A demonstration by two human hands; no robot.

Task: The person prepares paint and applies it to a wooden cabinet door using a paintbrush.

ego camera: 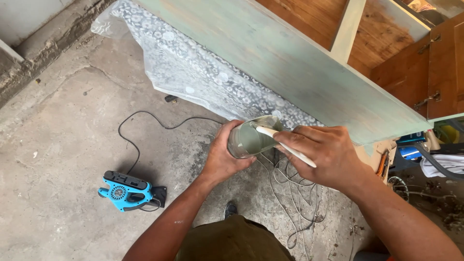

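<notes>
At the far left, a blue electric sander lies on the bare concrete floor, its black cord looping up and away toward the middle of the scene. Just right of it, the person's left hand comes up from the bottom edge and is wrapped around a clear jar, fingers curled about the glass wall so that the jar is held tilted, its open mouth turned toward the right. The jar holds a pale greenish liquid and hangs in the air above the floor, just in front of the lower edge of the cabinet. To the right of the jar, the right hand is closed in a firm grip on a pale stick, whose far end reaches into the jar's mouth while the near end juts out below the knuckles. Under both hands a tangle of white cables spreads over the concrete. Behind the hands, a long wooden cabinet painted in a worn, washed green lies across the upper part of the view, resting on a sheet of white lacy plastic. At the far right, brown cabinet doors with metal hinges stand open, and some tools and rags lie beneath them, too cluttered to tell apart.
</notes>
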